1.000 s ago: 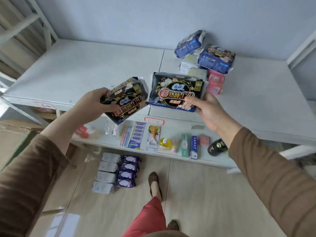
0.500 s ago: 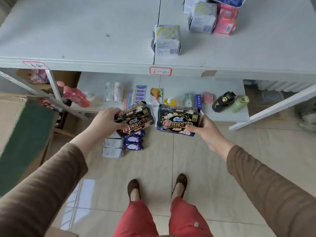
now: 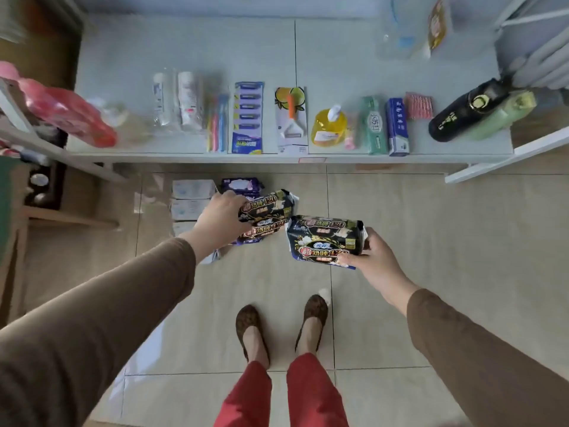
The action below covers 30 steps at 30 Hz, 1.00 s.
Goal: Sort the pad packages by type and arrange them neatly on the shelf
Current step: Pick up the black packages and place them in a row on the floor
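Hands, left (image 3: pixel 220 221) and right (image 3: pixel 374 261), each grip black pad packages (image 3: pixel 326 240) above bare floor tiles (image 3: pixel 431 226).

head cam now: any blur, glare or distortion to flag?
Head view: motion blur smears the pink bottle and upper shelf; print on both black pad packages stays legible; faint glare on floor tiles; wide-angle stretch on the sleeves.

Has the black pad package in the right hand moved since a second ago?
Yes. The black pad package in the right hand dropped from the top shelf level to below the lower shelf.
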### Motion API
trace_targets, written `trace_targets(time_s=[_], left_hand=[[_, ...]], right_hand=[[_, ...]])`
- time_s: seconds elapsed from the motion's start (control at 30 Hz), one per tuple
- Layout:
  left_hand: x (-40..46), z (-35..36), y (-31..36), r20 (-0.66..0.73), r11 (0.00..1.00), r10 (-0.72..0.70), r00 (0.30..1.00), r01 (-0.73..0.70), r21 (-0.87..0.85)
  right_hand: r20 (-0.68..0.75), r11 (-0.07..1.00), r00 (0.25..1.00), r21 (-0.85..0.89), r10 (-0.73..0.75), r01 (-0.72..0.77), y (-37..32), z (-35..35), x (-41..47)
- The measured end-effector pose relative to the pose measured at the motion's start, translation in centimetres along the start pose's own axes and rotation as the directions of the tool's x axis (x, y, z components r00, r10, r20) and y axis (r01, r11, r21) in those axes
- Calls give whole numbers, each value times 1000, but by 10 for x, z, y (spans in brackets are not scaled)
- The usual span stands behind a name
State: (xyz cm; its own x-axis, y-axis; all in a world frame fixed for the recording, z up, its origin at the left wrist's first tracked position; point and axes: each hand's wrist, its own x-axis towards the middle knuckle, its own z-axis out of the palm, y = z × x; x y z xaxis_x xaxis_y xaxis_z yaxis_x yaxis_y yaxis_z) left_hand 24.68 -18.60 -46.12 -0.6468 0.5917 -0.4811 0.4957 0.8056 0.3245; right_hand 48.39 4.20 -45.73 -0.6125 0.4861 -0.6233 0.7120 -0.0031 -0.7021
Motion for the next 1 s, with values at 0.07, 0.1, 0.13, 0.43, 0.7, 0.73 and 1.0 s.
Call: trace_targets(time_s=[0.07,0.1,0.13,0.43,0.7,0.73,1.0], left_hand=[[30,35,-7,9,1000,7,1000,-7,-1],[47,53,-9,8,1000,15,1000,-15,-5],[63,69,-12,7,1000,23,1000,-23,-11],[215,191,-40,-65,991,97,993,-90,101],[311,253,-58,-129,965,159,979,-126,232],[320,256,-60,-138,959,168,976,-129,251],[359,265,-78,-113,926,175,978,-125,356]], right_hand=[[-37,997,999,-74,-18,15,29,17,28],[-37,995,999,-102,-20,16,43,25,44],[-26,993,1000,-118,-17,14,57,32,60],[-51,975,996,-213,-80,67,165,88,209],[-14,964,991,-232,-134,127,216,129,312],[-12,967,989,-214,-146,140,216,132,323],[29,955,974,-192,-223,225,201,169,380]])
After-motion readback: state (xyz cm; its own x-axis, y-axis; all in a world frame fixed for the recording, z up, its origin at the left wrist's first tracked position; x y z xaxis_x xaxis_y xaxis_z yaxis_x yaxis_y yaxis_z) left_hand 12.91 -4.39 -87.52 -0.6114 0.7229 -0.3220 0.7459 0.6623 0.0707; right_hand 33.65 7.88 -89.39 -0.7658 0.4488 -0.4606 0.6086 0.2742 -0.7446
